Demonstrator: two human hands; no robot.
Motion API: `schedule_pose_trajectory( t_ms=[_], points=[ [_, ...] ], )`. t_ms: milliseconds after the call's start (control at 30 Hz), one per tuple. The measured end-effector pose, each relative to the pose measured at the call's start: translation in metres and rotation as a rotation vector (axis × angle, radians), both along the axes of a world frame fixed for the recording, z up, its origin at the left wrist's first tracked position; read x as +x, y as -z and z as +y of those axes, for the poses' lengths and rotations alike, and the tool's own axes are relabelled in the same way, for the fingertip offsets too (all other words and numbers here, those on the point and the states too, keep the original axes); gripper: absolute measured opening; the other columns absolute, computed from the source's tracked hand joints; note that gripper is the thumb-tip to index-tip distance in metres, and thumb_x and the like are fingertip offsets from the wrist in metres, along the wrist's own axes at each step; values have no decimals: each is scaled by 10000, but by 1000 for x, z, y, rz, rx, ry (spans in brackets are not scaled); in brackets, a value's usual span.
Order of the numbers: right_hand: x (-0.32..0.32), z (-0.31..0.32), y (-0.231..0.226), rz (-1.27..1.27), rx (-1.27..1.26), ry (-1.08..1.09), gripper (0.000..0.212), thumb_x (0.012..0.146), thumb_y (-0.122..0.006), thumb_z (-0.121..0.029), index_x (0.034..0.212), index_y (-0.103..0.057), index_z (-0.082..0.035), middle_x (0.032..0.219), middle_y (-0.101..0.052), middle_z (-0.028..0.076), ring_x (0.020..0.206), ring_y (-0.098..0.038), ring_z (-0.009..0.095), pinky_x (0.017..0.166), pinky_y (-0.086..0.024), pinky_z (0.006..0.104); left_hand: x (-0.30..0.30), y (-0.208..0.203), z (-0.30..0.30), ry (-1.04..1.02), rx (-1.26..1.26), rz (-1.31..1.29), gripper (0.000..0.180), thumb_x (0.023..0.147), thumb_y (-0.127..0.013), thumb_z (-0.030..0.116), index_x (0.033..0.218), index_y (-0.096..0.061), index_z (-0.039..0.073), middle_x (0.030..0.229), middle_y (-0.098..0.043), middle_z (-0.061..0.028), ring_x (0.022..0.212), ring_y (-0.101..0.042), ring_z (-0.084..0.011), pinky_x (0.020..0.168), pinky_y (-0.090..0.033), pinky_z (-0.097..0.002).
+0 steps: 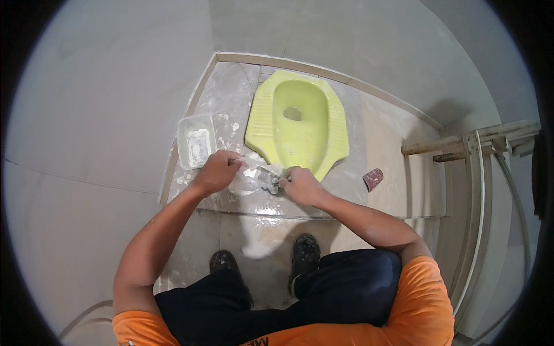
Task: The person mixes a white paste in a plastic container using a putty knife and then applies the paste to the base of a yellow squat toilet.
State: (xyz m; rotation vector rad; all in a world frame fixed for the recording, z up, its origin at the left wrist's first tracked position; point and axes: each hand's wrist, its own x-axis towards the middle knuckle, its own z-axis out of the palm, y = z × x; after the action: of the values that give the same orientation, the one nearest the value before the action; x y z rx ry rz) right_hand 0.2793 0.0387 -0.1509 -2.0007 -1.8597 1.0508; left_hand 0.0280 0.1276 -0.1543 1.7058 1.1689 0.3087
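L hand (218, 172) & R hand (302, 185) curled at whitish mat'l (245, 181), grip unclear; lime squat pan (301, 135) ahead, long axis approx. fore-aft, R nearer.

A squat pan (337, 135) sits upper centre in the frame, on the raised floor (398, 193). To its left, near the wall (104, 104), is a tub (183, 141); to its lower right, a cup (373, 180). The left hand (219, 171) and right hand (301, 185) are side by side below the pan; shoes (306, 254) are lower centre, planks (430, 146) right.
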Motion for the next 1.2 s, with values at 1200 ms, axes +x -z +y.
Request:
schedule_pose_trajectory(
  t_ms=[1200],
  points=[
    [-16, -13, 80, 342, -453, 308, 384, 949, -637, -324, 941, -727, 48, 891, -722, 250, 859, -702, 381, 785, -517, 449, 2, 98, -13, -48, -428, -179, 642, 1057, -393, 481, 1405, -548, -36, 1305, -643, -143, 1202, -584, -249, 1071, -406, -369]
  ],
)
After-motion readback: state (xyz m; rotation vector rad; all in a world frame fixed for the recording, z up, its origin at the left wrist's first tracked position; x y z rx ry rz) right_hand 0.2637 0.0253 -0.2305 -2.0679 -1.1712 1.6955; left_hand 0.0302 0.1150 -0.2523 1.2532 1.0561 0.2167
